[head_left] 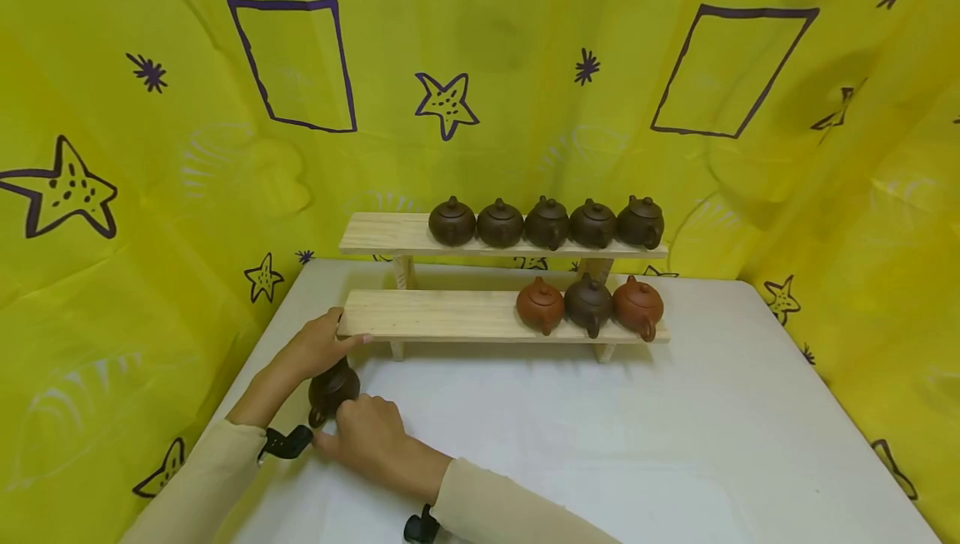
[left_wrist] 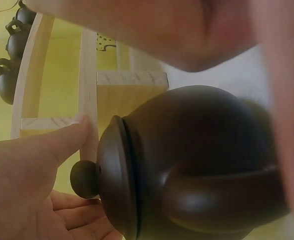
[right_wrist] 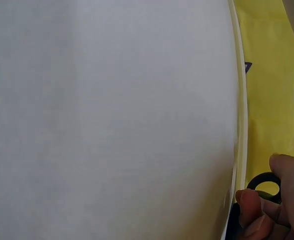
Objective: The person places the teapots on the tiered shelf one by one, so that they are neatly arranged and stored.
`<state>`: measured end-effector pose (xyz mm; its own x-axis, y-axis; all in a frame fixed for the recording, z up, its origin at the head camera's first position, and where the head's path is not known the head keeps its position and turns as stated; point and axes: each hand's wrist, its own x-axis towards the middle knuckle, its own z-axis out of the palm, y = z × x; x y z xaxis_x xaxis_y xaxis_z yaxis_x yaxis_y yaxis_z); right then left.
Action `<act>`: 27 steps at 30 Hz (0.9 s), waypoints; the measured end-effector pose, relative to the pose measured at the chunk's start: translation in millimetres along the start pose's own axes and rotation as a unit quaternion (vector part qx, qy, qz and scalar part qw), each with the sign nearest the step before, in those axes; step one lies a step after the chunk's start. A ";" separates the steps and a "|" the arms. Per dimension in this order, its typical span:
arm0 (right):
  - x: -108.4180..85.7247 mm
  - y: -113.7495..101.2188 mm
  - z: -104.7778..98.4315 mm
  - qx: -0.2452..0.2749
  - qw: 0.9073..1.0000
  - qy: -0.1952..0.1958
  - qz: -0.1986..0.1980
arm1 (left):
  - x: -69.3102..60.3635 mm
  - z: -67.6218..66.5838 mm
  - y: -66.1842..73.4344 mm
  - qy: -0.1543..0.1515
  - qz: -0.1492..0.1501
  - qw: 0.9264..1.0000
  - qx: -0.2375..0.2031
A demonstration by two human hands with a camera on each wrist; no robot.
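Observation:
A dark brown teapot [head_left: 334,391] is off the rack, below the lower shelf's left end. My right hand [head_left: 375,440] grips its side; in the right wrist view my curled fingers [right_wrist: 261,215] are at its ring handle [right_wrist: 267,186]. My left hand [head_left: 315,348] holds the left end of the wooden shelf [head_left: 427,315], its thumb along the front edge. Seen from the left wrist, the teapot's lid and knob [left_wrist: 84,179] lie beside my left hand [left_wrist: 32,175], and blurred skin covers the top and right. The teapot's far side is hidden.
On the upper shelf [head_left: 382,234] several dark teapots [head_left: 546,223] stand in a row towards the right. The lower shelf bears two reddish teapots [head_left: 540,306] with a dark one [head_left: 588,305] between them. Yellow patterned cloth [head_left: 510,127] surrounds the white table [head_left: 570,419].

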<state>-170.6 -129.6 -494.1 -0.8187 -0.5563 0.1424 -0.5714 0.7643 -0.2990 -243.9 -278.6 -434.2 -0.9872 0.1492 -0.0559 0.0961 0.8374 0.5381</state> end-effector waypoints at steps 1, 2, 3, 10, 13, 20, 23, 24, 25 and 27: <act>1.0 0.1 -0.1 -0.003 1.000 0.001 0.005 | -0.4 -0.3 0.6 0.002 0.001 1.000 0.001; 1.8 0.2 -0.2 -0.008 1.000 0.001 0.011 | -1.0 -0.9 1.2 0.003 0.002 1.000 0.002; 2.4 0.5 -0.3 -0.012 1.000 0.000 0.017 | -1.2 -1.3 1.5 0.005 0.002 1.000 0.002; 4.5 2.5 -1.0 -0.020 1.000 0.008 0.021 | -2.2 -2.5 4.3 0.007 0.006 1.000 0.004; 5.2 3.9 -1.0 -0.016 1.000 0.014 0.019 | -1.7 -2.3 5.4 0.005 0.005 1.000 0.004; 4.6 7.6 -5.4 0.001 1.000 0.004 0.009 | -1.0 -2.0 5.7 0.003 0.003 1.000 0.009; 4.6 9.1 -8.8 0.004 1.000 -0.007 0.004 | -1.4 -2.5 5.0 0.002 0.002 1.000 0.010; 4.5 9.6 -10.1 0.003 1.000 -0.010 0.002 | -1.4 -2.7 4.8 0.001 0.002 1.000 0.010; 4.3 10.2 -11.6 0.000 1.000 -0.012 0.001 | -1.4 -2.7 4.8 0.001 0.003 1.000 0.009; 3.5 11.6 -14.9 -0.005 1.000 -0.012 0.000 | -0.9 -2.5 4.6 0.000 0.002 1.000 0.007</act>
<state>-180.9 -117.8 -483.0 -0.8171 -0.5638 0.1201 -0.5720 0.7675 -0.2895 -242.9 -276.2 -429.5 -0.9867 0.1535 -0.0543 0.1024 0.8444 0.5259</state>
